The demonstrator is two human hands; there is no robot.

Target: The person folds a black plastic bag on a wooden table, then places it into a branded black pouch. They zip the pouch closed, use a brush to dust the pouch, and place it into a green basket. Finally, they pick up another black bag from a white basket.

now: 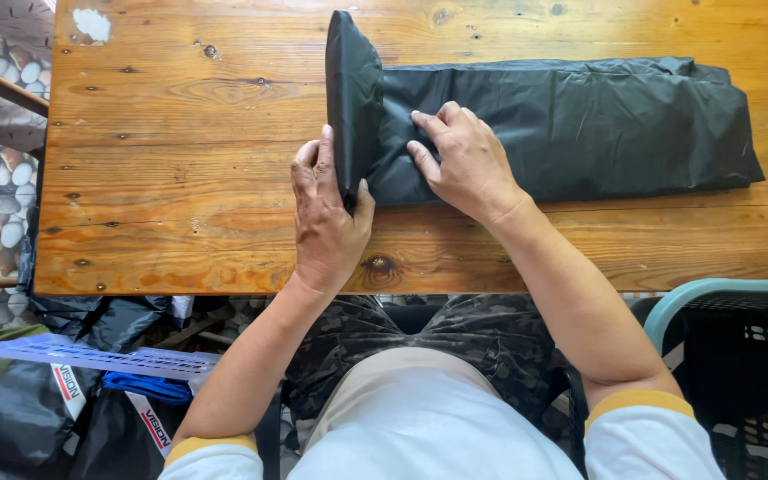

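Note:
A long black plastic bag (580,124), folded into a flat strip, lies across the wooden table (180,133) from the middle to the right edge. Its left end (353,89) is turned up and stands upright. My left hand (326,213) grips the near edge of that raised end, thumb on one side and fingers on the other. My right hand (460,160) presses flat on the strip just right of the fold, fingers spread on the plastic.
A teal-rimmed black mesh basket (731,356) stands at the lower right beside my lap. At the lower left a pale plastic crate (91,356) holds more black bags. A pebble floor shows at the left.

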